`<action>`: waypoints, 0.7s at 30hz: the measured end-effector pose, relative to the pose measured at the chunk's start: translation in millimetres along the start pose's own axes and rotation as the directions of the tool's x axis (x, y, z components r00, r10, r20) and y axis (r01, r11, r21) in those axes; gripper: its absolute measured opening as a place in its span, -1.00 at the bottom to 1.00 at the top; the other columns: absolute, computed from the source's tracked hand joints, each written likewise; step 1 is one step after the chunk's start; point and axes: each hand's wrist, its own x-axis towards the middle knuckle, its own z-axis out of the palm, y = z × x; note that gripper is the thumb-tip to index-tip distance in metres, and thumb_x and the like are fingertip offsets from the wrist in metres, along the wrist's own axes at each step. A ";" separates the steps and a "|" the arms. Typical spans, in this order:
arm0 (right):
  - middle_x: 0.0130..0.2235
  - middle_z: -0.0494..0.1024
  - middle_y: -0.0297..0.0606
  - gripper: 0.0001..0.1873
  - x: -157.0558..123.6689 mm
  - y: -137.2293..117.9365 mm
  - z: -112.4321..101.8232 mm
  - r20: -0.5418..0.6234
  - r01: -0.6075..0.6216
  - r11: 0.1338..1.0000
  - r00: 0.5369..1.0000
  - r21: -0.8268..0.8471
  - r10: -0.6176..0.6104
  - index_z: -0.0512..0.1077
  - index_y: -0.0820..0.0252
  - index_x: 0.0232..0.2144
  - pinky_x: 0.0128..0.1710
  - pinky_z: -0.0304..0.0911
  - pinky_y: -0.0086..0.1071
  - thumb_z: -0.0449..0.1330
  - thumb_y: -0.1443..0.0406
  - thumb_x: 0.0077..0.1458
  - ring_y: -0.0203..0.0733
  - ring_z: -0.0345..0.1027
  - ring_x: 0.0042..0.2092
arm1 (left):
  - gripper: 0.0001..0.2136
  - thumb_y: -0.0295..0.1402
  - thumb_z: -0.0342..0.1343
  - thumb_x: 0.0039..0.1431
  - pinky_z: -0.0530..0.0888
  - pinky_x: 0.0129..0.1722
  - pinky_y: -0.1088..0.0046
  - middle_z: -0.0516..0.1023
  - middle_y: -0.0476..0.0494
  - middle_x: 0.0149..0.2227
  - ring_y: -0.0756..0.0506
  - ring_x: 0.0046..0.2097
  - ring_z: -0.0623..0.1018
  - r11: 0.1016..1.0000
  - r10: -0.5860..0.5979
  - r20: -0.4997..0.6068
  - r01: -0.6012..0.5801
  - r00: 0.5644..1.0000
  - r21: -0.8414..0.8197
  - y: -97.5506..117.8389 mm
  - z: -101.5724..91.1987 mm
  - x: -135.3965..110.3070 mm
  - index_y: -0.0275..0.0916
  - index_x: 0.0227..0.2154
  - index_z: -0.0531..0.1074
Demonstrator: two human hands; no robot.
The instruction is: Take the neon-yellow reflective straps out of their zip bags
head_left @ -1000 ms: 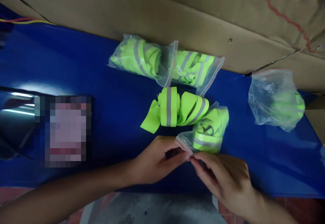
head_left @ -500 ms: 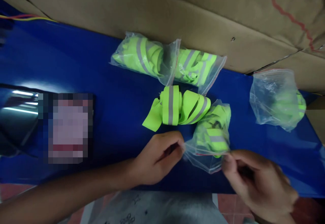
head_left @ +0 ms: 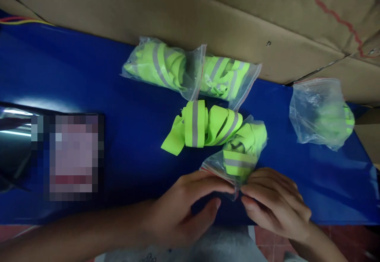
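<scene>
A clear zip bag point(head_left: 218, 167) with a red seal line lies in front of me, holding yellow-green reflective webbing point(head_left: 240, 163). My left hand point(head_left: 190, 202) is at the bag's mouth, its fingers stretched along the near edge and the thumb apart from them. On the other side, my right hand point(head_left: 276, 200) has its thumb and fingers close together at the bag's near corner. Just beyond, a loose coil of yellow-green strap point(head_left: 195, 123) with a grey stripe lies on the blue table, touching or close to the bag.
Two filled zip bags point(head_left: 160, 66) lie end to end along the brown cardboard point(head_left: 225, 28) at the back. Another filled bag point(head_left: 316, 111) is at the right end of the blue table point(head_left: 133, 135). A blurred-out flat object point(head_left: 74, 155) and a glossy dark item point(head_left: 14, 143) are at left.
Both hands have come together at the bag's mouth, the right moving left and the left moving right. The left thumb has parted from the fingers. The view has shifted slightly.
</scene>
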 end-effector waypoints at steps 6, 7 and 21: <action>0.10 0.52 -0.03 -0.62 5.7 46.0 -2.1 -0.440 -0.415 0.899 0.839 -0.141 0.319 0.44 0.11 0.16 0.11 0.38 0.05 0.18 0.23 0.33 0.10 0.42 0.15 | -0.85 -0.39 0.04 0.43 0.59 -0.09 0.39 0.65 -0.18 -0.14 -0.07 -0.13 0.66 0.910 -0.415 -0.146 0.405 0.898 -0.091 -15.2 1.3 1.3 -0.25 -0.12 0.51; 0.15 0.49 -0.01 -0.61 7.1 54.8 -0.7 -0.418 -0.506 0.856 0.804 -0.106 0.423 0.42 0.12 0.19 0.13 0.37 0.05 0.14 0.19 0.37 0.10 0.41 0.17 | -0.84 -0.35 0.05 0.44 0.60 -0.08 0.38 0.65 -0.19 -0.12 -0.08 -0.13 0.66 0.880 -0.467 -0.141 0.445 0.873 -0.164 -18.1 2.5 0.8 -0.25 -0.06 0.49; -0.52 0.28 -0.39 -0.67 -0.2 46.8 -0.7 -0.361 -0.403 0.907 0.833 0.125 0.420 0.36 0.16 -0.48 -0.56 0.03 -0.38 0.14 0.30 0.39 -0.34 0.11 -0.52 | -0.37 -0.38 0.39 0.19 0.44 0.32 0.20 0.50 -0.20 0.26 -0.18 0.29 0.51 0.707 -0.460 -0.011 0.359 0.888 -0.609 -19.6 6.5 1.4 -0.06 0.29 0.32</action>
